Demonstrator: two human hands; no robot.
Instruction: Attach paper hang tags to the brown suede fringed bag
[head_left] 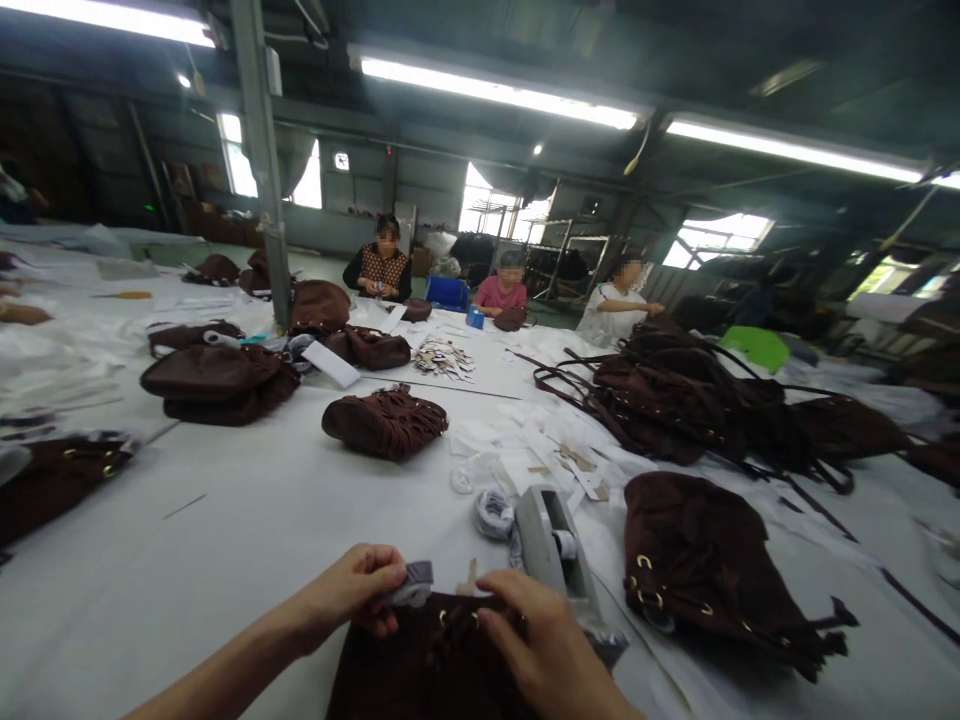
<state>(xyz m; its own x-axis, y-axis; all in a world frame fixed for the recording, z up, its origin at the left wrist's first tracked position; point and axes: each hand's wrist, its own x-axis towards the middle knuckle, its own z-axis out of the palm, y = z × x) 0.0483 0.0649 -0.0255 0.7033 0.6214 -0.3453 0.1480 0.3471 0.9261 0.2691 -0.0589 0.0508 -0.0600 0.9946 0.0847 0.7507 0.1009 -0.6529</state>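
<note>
A dark brown bag (390, 665) with gold eyelets is at the table's near edge, right in front of me. My left hand (367, 585) is closed at the bag's upper left edge, pinching a grey strip (418, 573) with clear plastic around it. Over the upper right edge curls my right hand (536, 630), its thumb and fingers gripping the bag beside an eyelet. A small tan tag (471, 575) sticks up by my right fingertips. Just beyond that hand stands a grey tape dispenser (544, 540), with a plastic-wrapped roll (495, 512) next to it.
Another brown bag (697, 560) lies to the right, below a heap of brown bags with straps (675, 390). A fringed bag (386, 420) rests mid-table. More bags (217, 380) are at left, near a metal post (262, 170). Several people sit across the table.
</note>
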